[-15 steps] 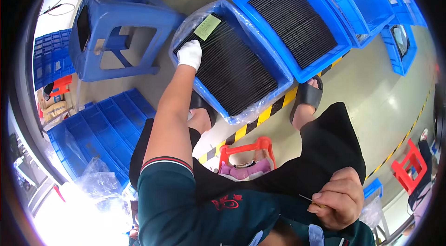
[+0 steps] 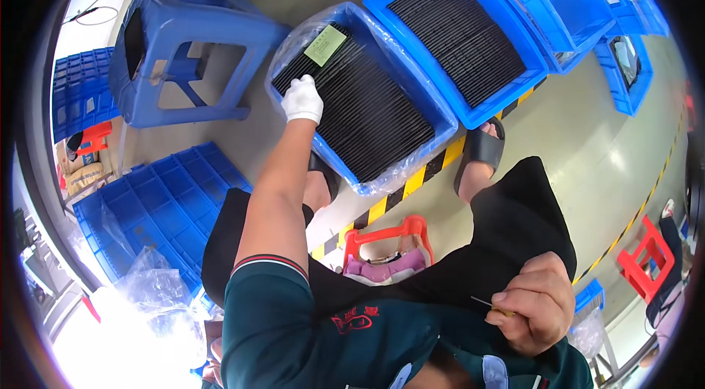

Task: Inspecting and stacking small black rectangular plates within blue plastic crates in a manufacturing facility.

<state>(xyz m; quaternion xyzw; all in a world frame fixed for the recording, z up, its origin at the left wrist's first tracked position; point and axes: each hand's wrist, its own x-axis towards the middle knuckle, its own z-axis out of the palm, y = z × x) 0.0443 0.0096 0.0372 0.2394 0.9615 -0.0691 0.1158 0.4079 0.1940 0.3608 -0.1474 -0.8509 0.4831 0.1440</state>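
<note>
My left hand [image 2: 302, 100], in a white glove, is closed at the left side of a plastic-lined blue bin [image 2: 443, 127]. Rows of thin black strips [image 2: 374, 106] fill this bin, and the hand rests over them. What its fingers pinch, if anything, is hidden. A green paper slip [image 2: 325, 45] lies on the strips just beyond the glove. Near my right thigh, my bare right hand [image 2: 540, 304] is closed around a small tool with a thin metal tip [image 2: 481, 301]. Only a bit of its yellowish handle shows between the fingers.
Right of the lined bin stands a second blue bin [image 2: 540, 66] of black strips. More blue crates [image 2: 580, 4] stand beyond it. A blue stool [image 2: 183, 18] and stacked blue crates [image 2: 158, 198] are on the left. A red stool [image 2: 417, 231] sits between my legs.
My left hand has drawn back slightly toward me, away from the green slip. My right hand still holds the small tool in nearly the same place.
</note>
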